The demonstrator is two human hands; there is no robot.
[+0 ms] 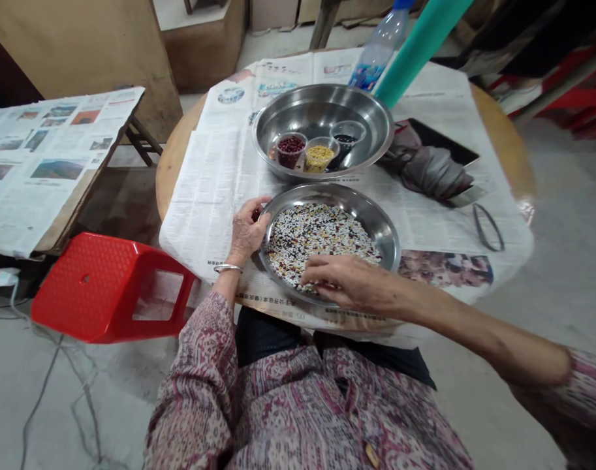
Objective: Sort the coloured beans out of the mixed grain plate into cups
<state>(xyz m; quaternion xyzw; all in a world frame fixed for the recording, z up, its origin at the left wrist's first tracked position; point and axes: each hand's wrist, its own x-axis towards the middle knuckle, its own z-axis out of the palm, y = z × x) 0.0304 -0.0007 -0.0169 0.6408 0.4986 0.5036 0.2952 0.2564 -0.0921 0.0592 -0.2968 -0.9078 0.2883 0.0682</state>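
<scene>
A shallow steel tray (390,235) lies on the newspaper-covered table in front of me. Spread across its bottom is a mix of white, black, yellow and dark red grains and beans (322,228). My left hand (249,228) grips the tray's left rim, thumb on the edge. Over the near part of the mix, my right hand (346,282) has its fingers bent together at the grains; whatever is between the fingertips is hidden. Behind the tray, a deeper steel basin (273,108) holds clear cups of red beans (290,145), yellow beans (320,154) and black beans (346,138).
At the back stand a plastic bottle (378,52) and a slanting green tube (420,49). A folded grey umbrella (429,171) lies on the right, with its strap (488,228) nearby. To the left are a red stool (96,281) and a newspaper-covered bench (47,163).
</scene>
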